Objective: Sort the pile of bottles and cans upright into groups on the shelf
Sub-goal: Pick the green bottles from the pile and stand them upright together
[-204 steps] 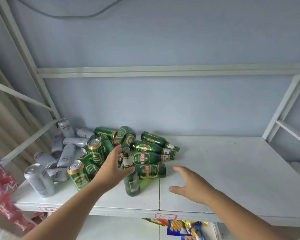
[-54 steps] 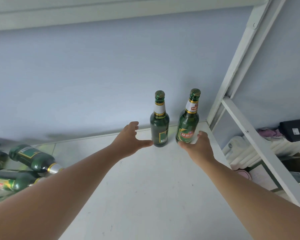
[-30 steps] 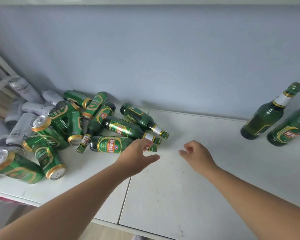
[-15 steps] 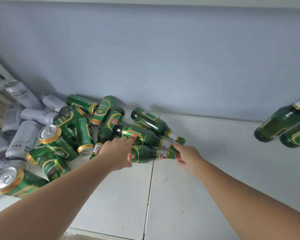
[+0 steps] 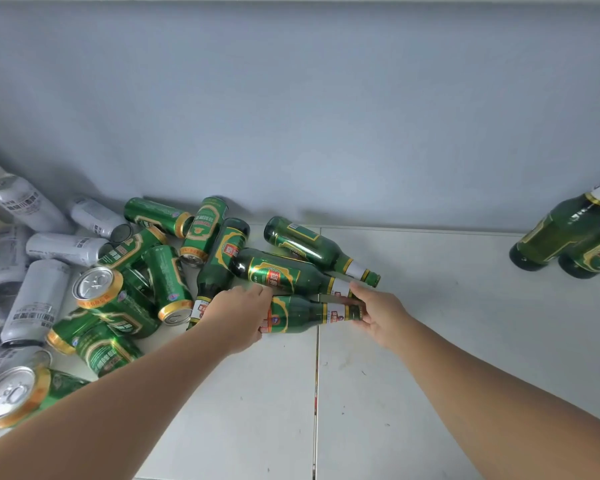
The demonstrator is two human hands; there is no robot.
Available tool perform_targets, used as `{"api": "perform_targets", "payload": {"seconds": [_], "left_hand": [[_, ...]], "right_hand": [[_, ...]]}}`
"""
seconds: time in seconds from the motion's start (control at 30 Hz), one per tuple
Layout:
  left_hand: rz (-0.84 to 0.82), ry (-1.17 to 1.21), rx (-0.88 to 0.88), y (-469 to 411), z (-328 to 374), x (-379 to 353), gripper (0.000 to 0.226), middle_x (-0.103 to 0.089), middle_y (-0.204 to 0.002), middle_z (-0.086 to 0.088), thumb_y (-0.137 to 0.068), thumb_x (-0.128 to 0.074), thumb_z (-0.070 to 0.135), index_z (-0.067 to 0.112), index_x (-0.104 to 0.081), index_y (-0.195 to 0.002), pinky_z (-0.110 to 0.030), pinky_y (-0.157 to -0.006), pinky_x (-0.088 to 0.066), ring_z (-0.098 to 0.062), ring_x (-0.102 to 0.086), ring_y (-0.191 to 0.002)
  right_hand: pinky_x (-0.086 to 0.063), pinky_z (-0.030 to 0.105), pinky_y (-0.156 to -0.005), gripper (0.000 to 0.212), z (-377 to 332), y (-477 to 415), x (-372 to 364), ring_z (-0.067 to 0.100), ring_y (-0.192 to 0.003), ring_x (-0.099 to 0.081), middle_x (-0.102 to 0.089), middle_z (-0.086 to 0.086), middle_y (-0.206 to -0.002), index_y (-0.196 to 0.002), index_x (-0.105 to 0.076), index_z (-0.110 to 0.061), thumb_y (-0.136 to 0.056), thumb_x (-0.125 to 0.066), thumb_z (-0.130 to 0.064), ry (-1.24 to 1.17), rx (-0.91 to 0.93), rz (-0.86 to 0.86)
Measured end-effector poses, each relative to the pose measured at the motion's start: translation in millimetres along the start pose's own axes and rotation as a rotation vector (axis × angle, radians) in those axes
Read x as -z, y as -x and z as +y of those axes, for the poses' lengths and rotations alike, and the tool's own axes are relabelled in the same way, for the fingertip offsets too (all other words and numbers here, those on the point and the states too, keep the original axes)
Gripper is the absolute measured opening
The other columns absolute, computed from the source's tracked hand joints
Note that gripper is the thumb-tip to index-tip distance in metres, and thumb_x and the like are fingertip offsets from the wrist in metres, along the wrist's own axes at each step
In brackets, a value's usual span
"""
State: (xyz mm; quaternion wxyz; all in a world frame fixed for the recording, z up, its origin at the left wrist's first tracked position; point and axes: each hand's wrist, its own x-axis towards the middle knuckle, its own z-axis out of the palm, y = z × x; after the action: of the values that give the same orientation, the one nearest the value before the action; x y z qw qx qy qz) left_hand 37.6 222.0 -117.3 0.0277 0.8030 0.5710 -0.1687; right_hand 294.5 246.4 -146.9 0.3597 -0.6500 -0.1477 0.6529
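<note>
- Nearest the shelf's front edge, the front bottle [image 5: 300, 313] lies on its side at the right end of the pile, long axis running left to right, base to the left, cap to the right.
- Right hand [image 5: 381, 315]: thumb and fingers are pinched around that bottle's neck, just behind the cap.
- Left hand [image 5: 238, 315] is cupped over the same bottle's base end, fingers curled; how tightly they grip I cannot tell.
- Step in hand, as I judge it: picking one more bottle from the pile to stand with its kind.
- Next move calls for lifting it clear without rolling the second bottle [image 5: 288, 273], which lies just behind and touches it, then tipping it cap up.
- Two upright bottles [image 5: 565, 233] stand far right against the wall, well apart from the pile: the likely group to join.
- Green cans [image 5: 118, 303] and silver cans [image 5: 35, 303] lie jumbled to the left, unsorted.
- All of it sits on the white shelf [image 5: 430, 358].
</note>
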Motion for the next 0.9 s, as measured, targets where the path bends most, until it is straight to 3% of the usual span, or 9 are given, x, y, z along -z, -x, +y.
{"api": "perform_targets", "payload": {"seconds": [0.07,0.13,0.27,0.4,0.53,0.73,0.9], "left_hand": [[0.013,0.013,-0.019,4.6,-2.0,-2.6,0.067,-0.057,-0.123,0.005,-0.087,-0.071,0.042,0.022,-0.038,-0.142,-0.031,-0.068,-0.043,-0.022,-0.059,-0.099],[0.029,0.040,-0.035,10.0,-4.4,-5.1,0.066,-0.056,-0.123,0.006,-0.087,-0.070,0.043,0.023,-0.038,-0.141,-0.031,-0.070,-0.046,-0.021,-0.058,-0.102],[0.100,0.146,-0.039,22.8,-11.3,-8.2,0.072,-0.054,-0.132,0.008,-0.087,-0.069,0.047,0.025,-0.035,-0.147,-0.035,-0.086,-0.053,-0.019,-0.057,-0.111],[0.175,0.242,-0.024,35.9,-14.5,-7.0,0.076,-0.051,-0.143,0.010,-0.087,-0.068,0.051,0.025,-0.034,-0.150,-0.032,-0.091,-0.050,-0.018,-0.057,-0.120],[0.232,0.339,0.001,43.5,-7.1,-0.5,0.078,-0.053,-0.141,0.010,-0.085,-0.069,0.053,0.025,-0.036,-0.150,-0.033,-0.091,-0.051,-0.018,-0.058,-0.121],[0.310,0.519,0.088,51.1,16.0,14.4,0.079,-0.058,-0.131,0.013,-0.078,-0.074,0.056,0.029,-0.043,-0.145,-0.030,-0.090,-0.051,-0.014,-0.063,-0.109],[0.354,0.655,0.135,54.3,34.1,19.9,0.074,-0.061,-0.119,0.017,-0.070,-0.081,0.054,0.033,-0.050,-0.134,-0.033,-0.086,-0.054,-0.010,-0.062,-0.098]], "right_hand": [[-0.059,0.035,-0.067,0.013,0.1,3.1,1.4,0.027,-0.085,-0.076,-0.078,0.015,-0.094,-0.103,-0.064,-0.008,-0.096,-0.068,-0.018,0.011,0.061,-0.042],[-0.058,0.032,-0.071,0.021,-1.9,3.2,5.2,0.028,-0.086,-0.077,-0.079,0.014,-0.095,-0.109,-0.067,-0.007,-0.096,-0.068,-0.023,0.079,0.130,-0.087],[-0.057,0.029,-0.073,0.024,-11.9,11.2,6.9,0.025,-0.085,-0.078,-0.079,0.012,-0.093,-0.109,-0.068,-0.004,-0.096,-0.068,-0.024,0.176,0.269,-0.105],[-0.062,0.039,-0.075,0.030,-25.4,28.5,1.3,0.026,-0.078,-0.078,-0.078,0.017,-0.089,-0.102,-0.065,0.007,-0.095,-0.069,-0.022,0.281,0.457,-0.068],[-0.062,0.049,-0.083,0.028,-57.1,48.6,-5.1,0.023,-0.074,-0.078,-0.078,0.011,-0.078,-0.094,-0.066,0.001,-0.090,-0.074,-0.026,0.461,0.657,-0.073],[-0.058,0.043,-0.071,0.030,-107.3,82.3,-11.2,0.017,-0.070,-0.074,-0.074,0.002,-0.074,-0.084,-0.062,-0.013,-0.084,-0.075,-0.040,0.889,0.932,-0.113],[-0.044,0.032,-0.060,0.026,-126.3,102.7,4.7,0.015,-0.062,-0.056,-0.070,-0.001,-0.074,-0.080,-0.063,-0.021,-0.082,-0.077,-0.044,1.070,1.021,-0.127]]}}
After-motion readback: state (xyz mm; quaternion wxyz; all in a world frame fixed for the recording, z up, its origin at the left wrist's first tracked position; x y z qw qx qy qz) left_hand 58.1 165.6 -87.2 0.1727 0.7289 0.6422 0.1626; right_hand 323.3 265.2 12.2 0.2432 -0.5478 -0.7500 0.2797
